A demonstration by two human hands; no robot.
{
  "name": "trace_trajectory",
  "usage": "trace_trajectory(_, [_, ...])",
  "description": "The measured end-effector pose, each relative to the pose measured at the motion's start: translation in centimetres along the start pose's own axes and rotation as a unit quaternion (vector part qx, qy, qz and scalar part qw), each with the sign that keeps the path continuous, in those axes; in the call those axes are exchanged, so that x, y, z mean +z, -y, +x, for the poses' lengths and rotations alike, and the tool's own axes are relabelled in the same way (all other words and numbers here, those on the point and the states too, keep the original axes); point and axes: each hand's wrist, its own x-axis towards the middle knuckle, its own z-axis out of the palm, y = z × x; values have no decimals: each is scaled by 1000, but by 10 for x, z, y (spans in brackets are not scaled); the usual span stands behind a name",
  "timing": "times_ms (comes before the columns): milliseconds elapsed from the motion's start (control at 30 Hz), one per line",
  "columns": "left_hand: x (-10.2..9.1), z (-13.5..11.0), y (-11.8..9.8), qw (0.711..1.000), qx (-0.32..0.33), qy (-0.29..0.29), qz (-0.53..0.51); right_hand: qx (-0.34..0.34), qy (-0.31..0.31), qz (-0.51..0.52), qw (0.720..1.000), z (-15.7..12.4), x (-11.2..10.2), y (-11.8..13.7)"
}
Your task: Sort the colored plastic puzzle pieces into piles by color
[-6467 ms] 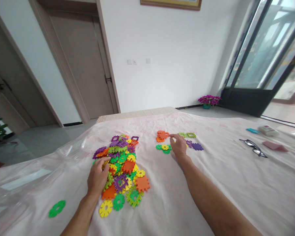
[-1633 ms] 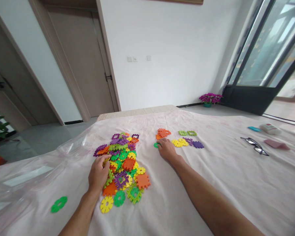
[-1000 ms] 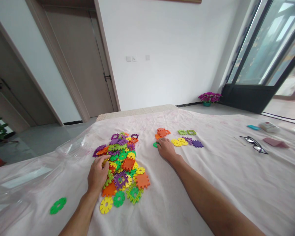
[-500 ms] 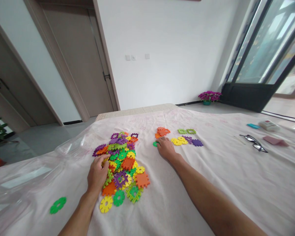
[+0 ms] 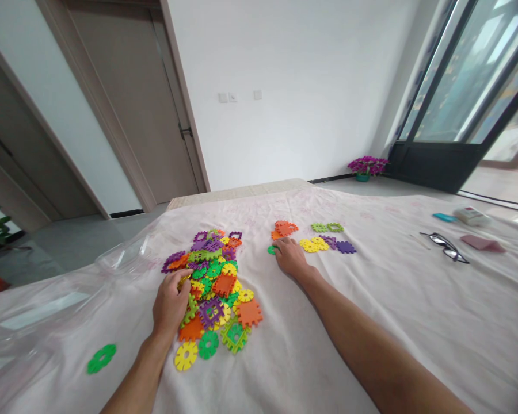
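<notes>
At the left edge of a mixed pile of plastic building pieces, my left hand has its thumb and fingers curled about a yellow notched disc, mostly hidden. Further right, my right hand has its fingers closed at a green notched disc on the cloth; only its left edge shows. Just beyond are overlapping orange pieces. To the right of that hand lie yellow discs, a dark purple square and light green open squares.
A pale cloth covers the table. One green disc lies apart at the left, near a clear plastic container. At the right are eyeglasses, a pink folded item, a blue item and a white packet.
Both hands keep almost the same places and poses. The whole view shifts slightly, and no piece has clearly moved on the cloth.
</notes>
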Motion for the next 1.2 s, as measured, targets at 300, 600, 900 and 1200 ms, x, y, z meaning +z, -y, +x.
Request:
trace_trajectory(300, [-1, 0, -2, 1000, 3, 4, 7, 2, -4, 9, 1000, 0, -1, -1])
trace_trajectory(600, [-1, 0, -1, 1000, 12, 7, 9, -183, -63, 169, 966, -6, 0, 18])
trace_trajectory(900, [1, 0, 0, 1000, 0, 7, 16, -300, 11, 178, 937, -22, 10, 69])
trace_trajectory(1200, [-1, 1, -6, 999, 14, 15, 27, -352, 17, 158, 922, -22, 24, 93])
